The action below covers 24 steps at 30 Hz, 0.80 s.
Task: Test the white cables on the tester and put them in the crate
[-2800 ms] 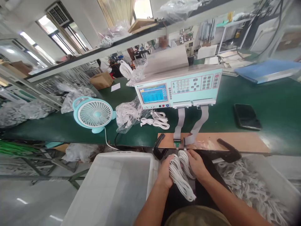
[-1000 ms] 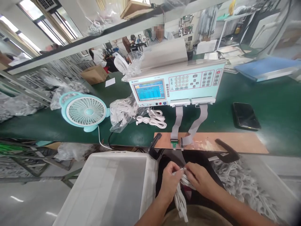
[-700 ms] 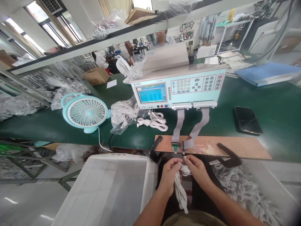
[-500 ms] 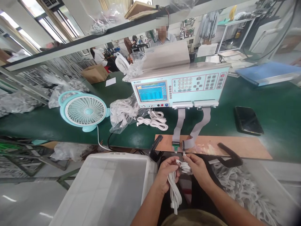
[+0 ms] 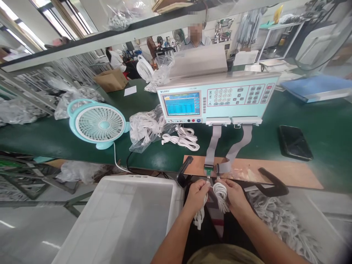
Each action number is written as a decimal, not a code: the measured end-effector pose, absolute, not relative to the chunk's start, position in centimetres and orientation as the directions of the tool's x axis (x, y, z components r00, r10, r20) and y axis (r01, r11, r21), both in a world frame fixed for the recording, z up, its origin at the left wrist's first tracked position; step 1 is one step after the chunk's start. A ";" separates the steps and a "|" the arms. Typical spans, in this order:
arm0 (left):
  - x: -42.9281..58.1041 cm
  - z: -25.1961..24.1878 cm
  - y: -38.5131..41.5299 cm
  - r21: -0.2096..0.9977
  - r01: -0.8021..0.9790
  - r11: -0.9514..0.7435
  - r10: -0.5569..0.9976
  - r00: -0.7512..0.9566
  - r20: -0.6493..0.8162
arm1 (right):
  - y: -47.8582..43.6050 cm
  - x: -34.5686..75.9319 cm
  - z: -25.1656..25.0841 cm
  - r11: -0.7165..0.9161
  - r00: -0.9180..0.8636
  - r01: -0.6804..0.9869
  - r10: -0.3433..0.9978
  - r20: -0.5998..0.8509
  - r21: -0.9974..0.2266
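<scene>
My left hand (image 5: 198, 195) is closed on a white cable (image 5: 200, 217), whose bundled length hangs below the fingers. Its plug end is at the small green circuit board (image 5: 208, 172) on the board's edge; whether it is fully seated I cannot tell. My right hand (image 5: 232, 192) pinches a second coiled white cable (image 5: 220, 196) near the other connector (image 5: 218, 171). Grey ribbon cables (image 5: 213, 146) run from these connectors up to a tester (image 5: 217, 101) with a lit blue screen.
A brown board (image 5: 297, 172) with black clamps (image 5: 184, 170) lies along the table edge. White bin (image 5: 110, 220) stands left; a heap of cables (image 5: 286, 223) lies right. Also here are a blue fan (image 5: 96, 124), bagged cables (image 5: 145, 128), a phone (image 5: 295, 142) and a person (image 5: 195, 38) behind.
My left hand has moved up to the green board with its cable's plug end. The right hand's coil now hangs lower, more upright. The camera view has shifted slightly.
</scene>
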<state>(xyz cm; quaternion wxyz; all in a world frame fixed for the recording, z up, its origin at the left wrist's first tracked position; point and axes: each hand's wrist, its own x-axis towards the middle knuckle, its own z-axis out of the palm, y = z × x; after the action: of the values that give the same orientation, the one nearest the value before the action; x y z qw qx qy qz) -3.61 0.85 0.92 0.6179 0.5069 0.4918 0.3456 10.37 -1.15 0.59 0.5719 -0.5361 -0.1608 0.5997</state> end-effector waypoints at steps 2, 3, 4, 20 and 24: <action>-3.5 0.5 1.0 0.972 0.062 0.227 0.938 0.256 -0.235 | -1.2 10.5 0.6 -0.307 0.208 -0.535 0.855 -0.475 -0.787; -3.3 0.4 1.0 0.974 0.053 0.222 0.942 0.247 -0.228 | -1.2 10.6 0.6 -0.318 0.187 -0.547 0.855 -0.484 -0.774; -3.2 0.2 1.1 0.975 0.044 0.218 0.946 0.236 -0.222 | -1.2 10.7 0.6 -0.330 0.164 -0.554 0.857 -0.489 -0.764; -0.8 -0.6 0.3 0.947 -0.120 0.299 0.954 0.034 -0.297 | -1.3 11.5 -0.2 -0.370 0.073 -0.505 0.882 -0.466 -0.780; -1.1 -0.4 0.4 0.960 -0.024 0.280 0.960 0.007 -0.280 | -1.6 11.4 -0.2 -0.371 0.133 -0.433 0.875 -0.465 -0.821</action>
<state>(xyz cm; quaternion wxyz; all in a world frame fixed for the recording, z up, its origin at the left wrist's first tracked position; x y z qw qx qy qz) -1.08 0.45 -0.36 0.5727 0.4189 0.5587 0.4295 11.45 -1.55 -0.23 0.5226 -0.5416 -0.2040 0.6260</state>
